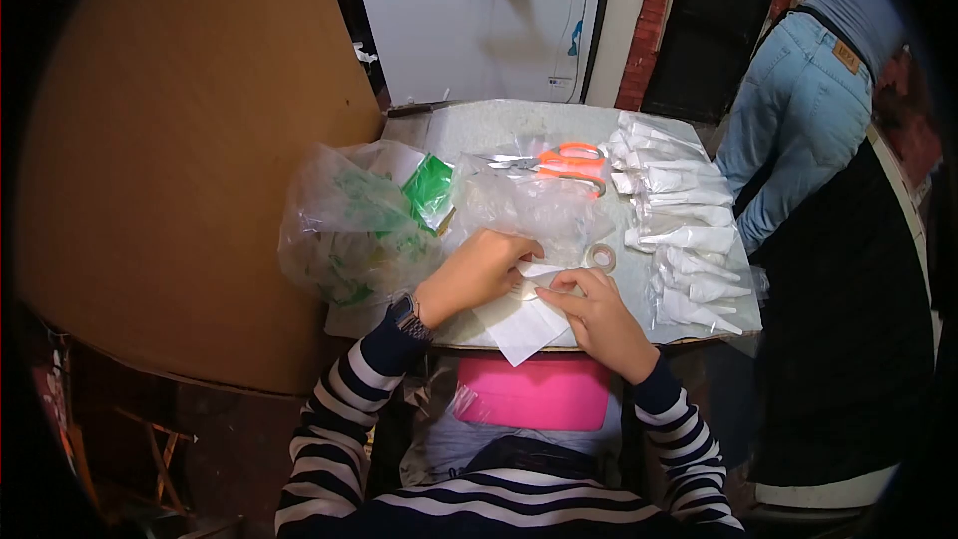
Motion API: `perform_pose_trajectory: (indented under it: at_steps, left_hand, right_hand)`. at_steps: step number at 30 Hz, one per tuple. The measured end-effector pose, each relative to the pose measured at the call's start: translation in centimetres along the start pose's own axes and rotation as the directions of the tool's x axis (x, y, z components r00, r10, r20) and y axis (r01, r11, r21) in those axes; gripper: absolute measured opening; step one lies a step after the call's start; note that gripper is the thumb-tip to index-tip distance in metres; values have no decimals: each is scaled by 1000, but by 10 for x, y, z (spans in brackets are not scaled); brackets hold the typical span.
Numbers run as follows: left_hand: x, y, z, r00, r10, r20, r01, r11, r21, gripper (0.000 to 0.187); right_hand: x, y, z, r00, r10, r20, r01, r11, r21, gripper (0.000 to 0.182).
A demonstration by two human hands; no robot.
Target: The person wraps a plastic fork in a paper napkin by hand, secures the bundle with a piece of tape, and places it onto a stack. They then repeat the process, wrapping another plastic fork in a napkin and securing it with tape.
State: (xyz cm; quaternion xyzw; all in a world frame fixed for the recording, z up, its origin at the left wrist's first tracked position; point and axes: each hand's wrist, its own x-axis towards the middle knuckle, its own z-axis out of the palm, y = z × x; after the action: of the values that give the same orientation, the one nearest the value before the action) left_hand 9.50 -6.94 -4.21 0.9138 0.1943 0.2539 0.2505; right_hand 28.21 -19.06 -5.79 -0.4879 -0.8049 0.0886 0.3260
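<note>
A white paper napkin (524, 327) lies at the front of the table, one corner pointing toward me. My left hand (486, 269) grips its upper left part with curled fingers. From the right, my right hand (597, 319) pinches the napkin's fold between thumb and fingers. Something small and pale shows in the fold between both hands, too little visible to name. Just beyond my right hand is a roll of tape (602, 258). Orange-handled scissors (571, 168) rest farther back on clear plastic bags (539, 208).
Several rolled white napkin bundles (689, 212) line the table's right side. At left sits a large clear plastic bag (344, 220) with a green packet (429, 190). A pink container (534, 392) is at my lap. A person in jeans (808, 90) stands right; a white freezer (479, 25) stands behind.
</note>
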Motion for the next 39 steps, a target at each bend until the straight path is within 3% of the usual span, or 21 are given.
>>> perform_pose_trajectory:
  at_steps: [6,9,12,15,21,24,27,30,33,39]
  left_hand:
    - [-8,8,-1,1000,6,-7,-6,1000,27,26]
    - [-15,18,-5,992,-98,84,96,995,24,24]
    - [-21,10,-1,1000,-18,-8,19,998,67,23]
    - [-30,17,-10,991,-41,-125,75,958,277,21]
    - [-42,26,-12,909,-417,-27,394,834,387,37]
    - [-43,26,-14,869,-494,-13,452,783,426,32]
    - [-50,16,-13,920,-382,-85,388,862,325,33]
    - [-49,11,-15,899,-437,-41,433,867,245,27]
    - [-51,0,-10,953,-288,-96,298,947,120,18]
    - [-47,4,-9,950,-212,-228,213,977,-23,13]
  right_hand:
    - [-5,-8,5,998,32,-46,-39,987,-159,45]
    - [-6,-15,6,995,71,-63,-82,980,-182,43]
    - [-6,-15,6,995,68,-74,-83,973,-217,38]
    - [-3,-15,2,999,39,-38,-48,966,-252,33]
    - [10,-26,0,997,34,65,-6,923,-385,32]
    - [14,-28,-2,995,28,97,15,906,-423,33]
    - [15,-28,-4,996,7,93,33,904,-427,35]
    - [11,-24,-1,999,-2,53,23,915,-403,38]
    - [6,-24,-1,1000,14,28,-3,930,-368,40]
    - [-2,-16,7,992,122,33,-112,972,-208,40]
